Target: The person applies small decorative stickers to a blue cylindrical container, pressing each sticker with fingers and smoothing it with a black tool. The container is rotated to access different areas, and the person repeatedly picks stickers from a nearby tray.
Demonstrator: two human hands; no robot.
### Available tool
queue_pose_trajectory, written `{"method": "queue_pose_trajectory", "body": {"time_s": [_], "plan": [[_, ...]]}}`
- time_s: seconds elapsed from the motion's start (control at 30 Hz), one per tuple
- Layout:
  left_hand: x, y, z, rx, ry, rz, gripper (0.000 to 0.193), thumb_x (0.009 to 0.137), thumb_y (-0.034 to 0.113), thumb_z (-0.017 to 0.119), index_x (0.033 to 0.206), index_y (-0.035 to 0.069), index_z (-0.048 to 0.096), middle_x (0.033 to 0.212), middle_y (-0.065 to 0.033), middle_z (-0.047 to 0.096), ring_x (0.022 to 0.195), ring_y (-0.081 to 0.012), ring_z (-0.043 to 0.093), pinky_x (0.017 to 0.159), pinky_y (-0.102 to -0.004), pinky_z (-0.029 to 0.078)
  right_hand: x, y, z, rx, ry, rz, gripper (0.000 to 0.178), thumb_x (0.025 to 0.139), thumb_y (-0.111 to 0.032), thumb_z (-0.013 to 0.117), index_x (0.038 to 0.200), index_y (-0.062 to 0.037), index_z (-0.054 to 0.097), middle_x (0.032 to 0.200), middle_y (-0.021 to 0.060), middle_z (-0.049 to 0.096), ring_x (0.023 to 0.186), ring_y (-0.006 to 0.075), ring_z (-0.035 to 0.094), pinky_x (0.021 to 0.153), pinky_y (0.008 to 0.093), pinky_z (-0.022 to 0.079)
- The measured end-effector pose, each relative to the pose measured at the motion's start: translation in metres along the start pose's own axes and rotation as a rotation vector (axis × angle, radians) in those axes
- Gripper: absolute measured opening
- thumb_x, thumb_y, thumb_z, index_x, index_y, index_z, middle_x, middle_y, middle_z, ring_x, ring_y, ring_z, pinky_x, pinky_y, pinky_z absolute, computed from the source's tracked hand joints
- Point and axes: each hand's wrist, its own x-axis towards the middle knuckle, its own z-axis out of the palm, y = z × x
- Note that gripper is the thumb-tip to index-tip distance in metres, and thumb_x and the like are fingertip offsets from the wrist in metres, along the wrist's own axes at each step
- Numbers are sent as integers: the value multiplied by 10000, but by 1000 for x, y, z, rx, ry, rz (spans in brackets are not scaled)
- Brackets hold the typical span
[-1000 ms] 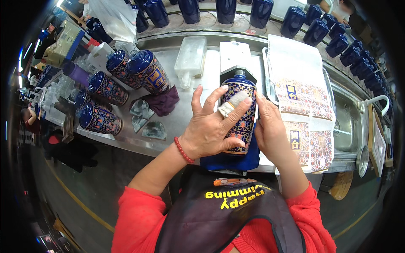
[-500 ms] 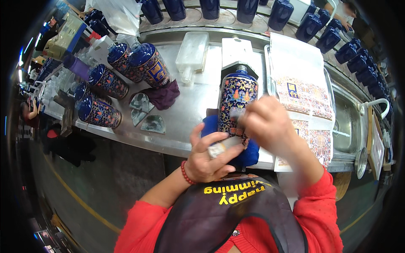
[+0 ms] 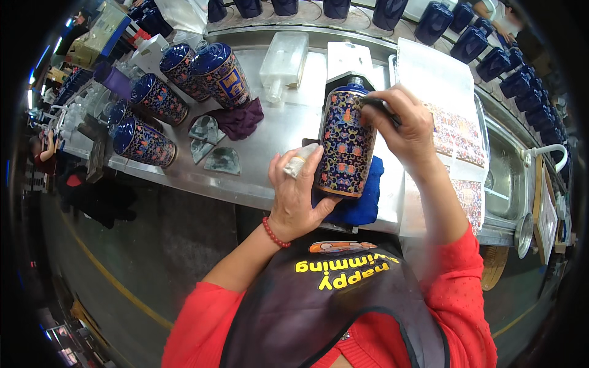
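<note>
Steel table, seen from where I stand: near its front edge, the left hand rests, fingers loosely spread, against the base of a patterned bottle over a blue cloth. The right hand, pinching a dark tool, has climbed from the bottle's lower end to its shoulder; work seems to have shifted there. Plain blue bottles stand past the back edge.

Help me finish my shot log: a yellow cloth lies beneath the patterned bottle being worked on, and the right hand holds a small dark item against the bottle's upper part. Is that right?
Not quite: the cloth beneath the patterned bottle is blue, not yellow, as the head view shows. The right hand does hold a small dark item against its upper part.
</note>
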Motion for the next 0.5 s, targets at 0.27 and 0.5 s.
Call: {"method": "queue_pose_trajectory", "body": {"time_s": [0.27, 0.5], "plan": [[-1, 0, 4, 44, 34, -17, 877, 872, 589, 698, 1512, 38, 464, 1369, -141, 585, 1301, -357, 436, 1156, -610, 184, -29, -9, -8, 511, -219, 431, 251, 792, -43, 805, 1034, -93, 760, 901, 48, 705, 811, 211, 655, 797, 371, 513], [0, -7, 6, 100, 24, 6, 895, 863, 637, 673, 1500, 32, 499, 1339, -108, 623, 1269, -325, 466, 1161, -619, 156, -51, -3, -8, 268, -317, -146, 287, 767, 19, 769, 1034, -84, 750, 804, 70, 624, 692, 236, 601, 682, 368, 504]]}}
